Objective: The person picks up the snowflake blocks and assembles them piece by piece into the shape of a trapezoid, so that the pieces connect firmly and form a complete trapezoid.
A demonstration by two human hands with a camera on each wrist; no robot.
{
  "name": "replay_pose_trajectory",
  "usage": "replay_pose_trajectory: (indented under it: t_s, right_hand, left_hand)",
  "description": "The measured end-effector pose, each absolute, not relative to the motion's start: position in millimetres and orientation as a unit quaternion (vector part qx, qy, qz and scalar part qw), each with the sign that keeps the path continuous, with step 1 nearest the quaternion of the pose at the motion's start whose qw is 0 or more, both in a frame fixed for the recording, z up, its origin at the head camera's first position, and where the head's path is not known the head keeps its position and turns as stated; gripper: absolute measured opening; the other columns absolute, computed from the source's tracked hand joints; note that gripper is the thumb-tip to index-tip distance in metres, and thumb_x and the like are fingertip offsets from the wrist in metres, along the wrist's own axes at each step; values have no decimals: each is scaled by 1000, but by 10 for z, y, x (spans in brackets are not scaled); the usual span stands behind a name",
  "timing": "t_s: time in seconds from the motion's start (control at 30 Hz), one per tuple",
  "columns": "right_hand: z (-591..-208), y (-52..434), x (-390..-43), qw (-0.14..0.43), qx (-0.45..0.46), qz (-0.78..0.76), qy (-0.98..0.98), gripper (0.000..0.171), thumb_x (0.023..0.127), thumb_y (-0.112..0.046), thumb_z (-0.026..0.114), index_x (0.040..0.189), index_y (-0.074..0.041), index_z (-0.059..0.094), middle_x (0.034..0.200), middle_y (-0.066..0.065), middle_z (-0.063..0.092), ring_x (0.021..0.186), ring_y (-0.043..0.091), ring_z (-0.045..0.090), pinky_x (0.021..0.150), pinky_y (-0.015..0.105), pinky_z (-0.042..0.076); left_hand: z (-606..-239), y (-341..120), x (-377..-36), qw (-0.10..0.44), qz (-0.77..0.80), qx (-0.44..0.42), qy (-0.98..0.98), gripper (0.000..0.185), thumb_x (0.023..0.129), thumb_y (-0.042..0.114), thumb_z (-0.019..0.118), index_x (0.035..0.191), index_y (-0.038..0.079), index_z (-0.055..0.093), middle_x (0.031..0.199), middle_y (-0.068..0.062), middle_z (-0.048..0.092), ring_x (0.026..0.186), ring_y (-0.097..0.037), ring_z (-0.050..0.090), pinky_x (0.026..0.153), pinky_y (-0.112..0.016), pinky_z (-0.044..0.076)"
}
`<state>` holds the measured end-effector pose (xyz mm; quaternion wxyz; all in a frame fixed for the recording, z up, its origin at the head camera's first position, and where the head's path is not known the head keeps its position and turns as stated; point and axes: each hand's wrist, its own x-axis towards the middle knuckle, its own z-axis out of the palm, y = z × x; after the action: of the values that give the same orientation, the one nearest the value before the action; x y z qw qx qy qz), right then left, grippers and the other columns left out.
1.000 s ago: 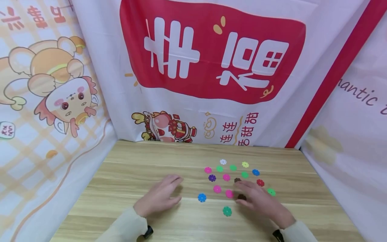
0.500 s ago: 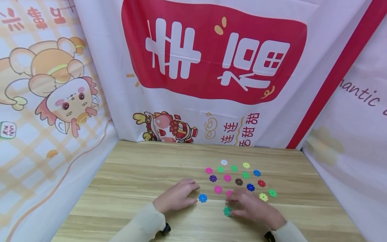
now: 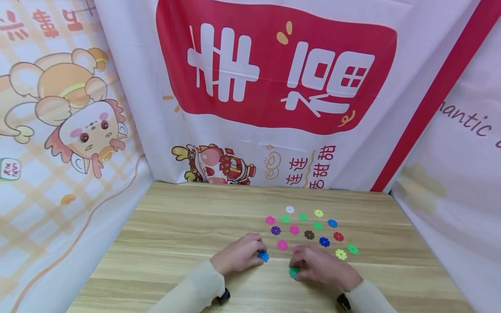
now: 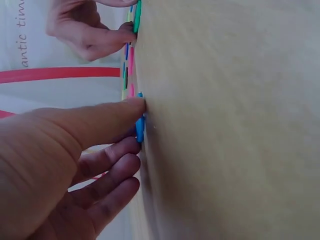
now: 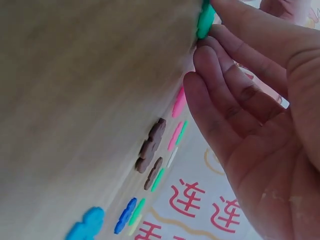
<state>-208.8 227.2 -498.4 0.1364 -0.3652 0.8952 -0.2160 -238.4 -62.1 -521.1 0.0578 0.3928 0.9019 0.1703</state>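
My left hand (image 3: pixel 239 254) pinches a blue snowflake building disc (image 3: pixel 265 257) at the table's middle. In the left wrist view the thumb lies on one side of this blue disc (image 4: pixel 140 128), with the index fingertip at its lower edge. To the right, my right hand (image 3: pixel 325 267) grips the edge of a green snowflake disc (image 3: pixel 292 272) between thumb and fingers. The right wrist view shows that green disc (image 5: pixel 204 22) at the fingertips, the other fingers stretched beside it. A pink disc (image 3: pixel 295 248) is mostly covered by the right hand.
Several flower-shaped discs lie flat beyond the hands, among them a purple one (image 3: pixel 275 231), a brown one (image 3: pixel 309 234), a dark blue one (image 3: pixel 324 241) and a yellow one (image 3: pixel 341 254). A second brown disc (image 5: pixel 151 145) lies near the right hand. Printed cloth (image 3: pixel 274 163) hangs behind the wooden table (image 3: pixel 176 217).
My left hand has moved right and taken hold of the blue disc. The right hand has come left and nearer, off the brown discs, and now grips the green disc.
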Motion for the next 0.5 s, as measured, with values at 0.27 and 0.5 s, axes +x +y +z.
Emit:
replay_pose_trajectory:
  t_s: [0.27, 0.5]
  right_hand:
    - [-4945, 2207, -2224, 191, -342, -237, 889, 21, 81, -18, 90, 97, -22, 75, 89, -16, 68, 78, -3, 59, 73, 17, 56]
    - [-4931, 2229, -2272, 216, -334, -287, 871, 14, 87, -12, 84, 90, -22, 74, 85, -14, 71, 73, 0, 61, 69, 21, 57]
  left_hand:
    - [-5137, -540, -2514, 103, 211, 372, 898, 21, 90, 23, 86, 101, 16, 71, 96, 8, 66, 85, -2, 56, 80, -19, 54]
    - [-5171, -583, -2512, 126, 267, 344, 891, 18, 89, 22, 86, 91, 19, 69, 85, 14, 65, 76, 0, 56, 74, -16, 53]
